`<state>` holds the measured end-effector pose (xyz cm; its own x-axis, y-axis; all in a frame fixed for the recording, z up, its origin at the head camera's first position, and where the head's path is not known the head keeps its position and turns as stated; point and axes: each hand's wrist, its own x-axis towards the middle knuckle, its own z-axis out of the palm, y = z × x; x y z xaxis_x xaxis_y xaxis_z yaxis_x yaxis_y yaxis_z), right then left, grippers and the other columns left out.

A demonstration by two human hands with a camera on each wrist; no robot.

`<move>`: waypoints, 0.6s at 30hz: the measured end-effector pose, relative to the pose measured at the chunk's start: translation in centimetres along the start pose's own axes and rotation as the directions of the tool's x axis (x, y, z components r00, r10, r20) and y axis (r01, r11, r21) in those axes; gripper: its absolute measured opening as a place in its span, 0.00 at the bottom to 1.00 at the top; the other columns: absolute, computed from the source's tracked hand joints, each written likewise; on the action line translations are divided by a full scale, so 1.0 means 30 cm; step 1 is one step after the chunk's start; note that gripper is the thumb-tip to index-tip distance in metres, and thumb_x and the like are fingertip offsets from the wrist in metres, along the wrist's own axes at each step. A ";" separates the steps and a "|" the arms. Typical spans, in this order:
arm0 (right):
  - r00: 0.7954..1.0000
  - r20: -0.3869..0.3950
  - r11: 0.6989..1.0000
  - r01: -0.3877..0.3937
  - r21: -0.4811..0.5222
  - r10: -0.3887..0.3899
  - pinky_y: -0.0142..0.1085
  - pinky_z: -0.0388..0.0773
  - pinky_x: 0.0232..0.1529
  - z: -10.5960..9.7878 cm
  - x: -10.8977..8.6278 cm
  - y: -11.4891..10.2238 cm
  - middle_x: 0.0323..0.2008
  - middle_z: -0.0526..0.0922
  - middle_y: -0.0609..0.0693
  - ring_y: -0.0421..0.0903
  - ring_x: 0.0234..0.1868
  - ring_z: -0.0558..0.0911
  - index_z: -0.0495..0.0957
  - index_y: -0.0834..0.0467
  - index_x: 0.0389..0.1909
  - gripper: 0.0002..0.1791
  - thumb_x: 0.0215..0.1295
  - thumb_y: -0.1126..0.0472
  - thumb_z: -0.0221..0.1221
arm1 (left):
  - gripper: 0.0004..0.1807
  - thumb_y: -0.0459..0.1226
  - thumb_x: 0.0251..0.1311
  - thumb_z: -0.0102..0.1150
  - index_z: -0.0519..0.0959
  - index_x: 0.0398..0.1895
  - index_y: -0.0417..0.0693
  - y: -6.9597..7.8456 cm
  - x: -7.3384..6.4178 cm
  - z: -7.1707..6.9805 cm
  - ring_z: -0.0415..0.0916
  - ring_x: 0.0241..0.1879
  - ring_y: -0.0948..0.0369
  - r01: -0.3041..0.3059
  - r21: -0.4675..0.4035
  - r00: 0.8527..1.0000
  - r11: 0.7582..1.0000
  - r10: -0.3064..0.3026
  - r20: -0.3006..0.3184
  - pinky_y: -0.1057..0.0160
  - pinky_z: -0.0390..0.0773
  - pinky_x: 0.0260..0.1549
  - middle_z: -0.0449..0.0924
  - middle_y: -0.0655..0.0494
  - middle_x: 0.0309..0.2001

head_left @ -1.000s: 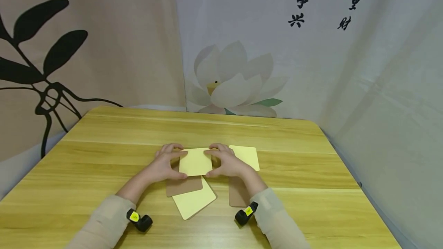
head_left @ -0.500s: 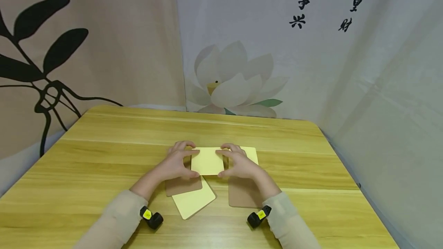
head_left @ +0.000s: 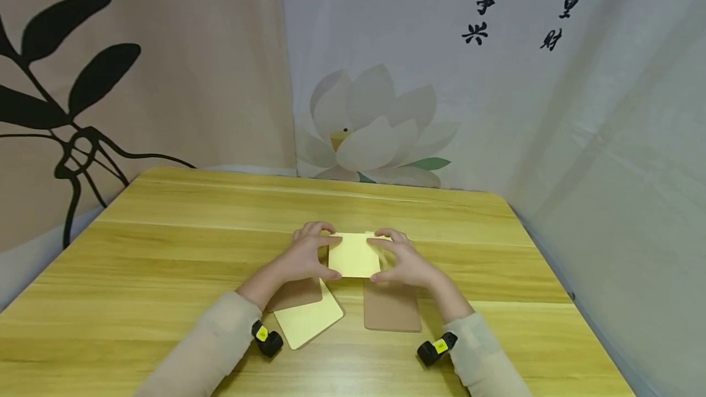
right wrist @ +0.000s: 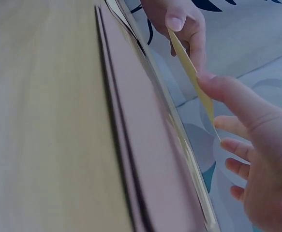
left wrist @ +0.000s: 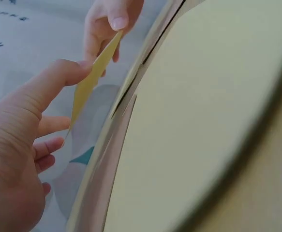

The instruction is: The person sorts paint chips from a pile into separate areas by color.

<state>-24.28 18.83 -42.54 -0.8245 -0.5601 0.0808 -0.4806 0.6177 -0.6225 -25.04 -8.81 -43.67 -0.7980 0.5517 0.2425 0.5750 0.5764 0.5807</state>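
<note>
A thin yellow square sheet of paper (head_left: 354, 256) is held up over the table between both hands. My left hand (head_left: 303, 257) pinches its left side, thumb on the near edge and fingers on the far edge. My right hand (head_left: 407, 262) grips the right side the same way. Both wrist views show the yellow sheet (left wrist: 85, 87) edge-on, slightly bowed and apart from the tabletop. Under my left hand lies a brown card (head_left: 298, 294), overlapping a tilted yellow card (head_left: 311, 320). Below my right hand is another brown card (head_left: 391, 308).
These cards lie on a wooden table (head_left: 182, 250). A second yellow card behind the right hand is almost wholly hidden in the head view. Printed curtains (head_left: 386, 29) hang beyond the table's back edge.
Both hands have moved to the right together with the yellow sheet between them. It now covers most of the far-right yellow card; the cards on the table have stayed put.
</note>
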 end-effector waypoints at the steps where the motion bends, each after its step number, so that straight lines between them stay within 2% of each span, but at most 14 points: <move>1: 1.000 -0.005 1.000 0.003 0.002 -0.003 0.61 0.55 0.60 -0.006 -0.007 0.006 0.69 0.57 0.54 0.55 0.69 0.51 0.68 0.53 0.67 0.44 0.47 0.49 0.74 | 0.43 0.53 0.40 0.75 0.75 0.61 0.43 0.006 0.008 0.005 0.50 0.65 0.49 -0.003 0.005 1.000 1.000 0.003 0.002 0.43 0.49 0.58 0.63 0.48 0.62; 12: 0.999 -0.027 1.000 -0.020 0.009 0.021 0.63 0.56 0.59 -0.055 -0.069 0.054 0.70 0.56 0.55 0.55 0.69 0.50 0.67 0.53 0.68 0.45 0.48 0.49 0.73 | 0.43 0.54 0.40 0.76 0.75 0.62 0.44 0.071 0.078 0.037 0.51 0.64 0.49 -0.027 0.052 0.999 0.998 0.025 0.042 0.42 0.48 0.59 0.63 0.48 0.63; 18: 0.999 -0.036 1.000 -0.029 0.010 0.029 0.65 0.54 0.59 -0.078 -0.089 0.066 0.70 0.55 0.57 0.57 0.69 0.49 0.66 0.55 0.68 0.45 0.48 0.51 0.73 | 0.44 0.55 0.40 0.76 0.74 0.62 0.46 0.085 0.115 0.050 0.50 0.65 0.50 -0.029 0.073 0.997 0.997 0.024 0.070 0.43 0.48 0.59 0.62 0.49 0.64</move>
<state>-23.72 22.85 -42.17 -0.8485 -0.5213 0.0906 -0.4533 0.6280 -0.6325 -26.07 -4.53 -42.51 -0.7693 0.6064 0.2010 0.6096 0.6027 0.5150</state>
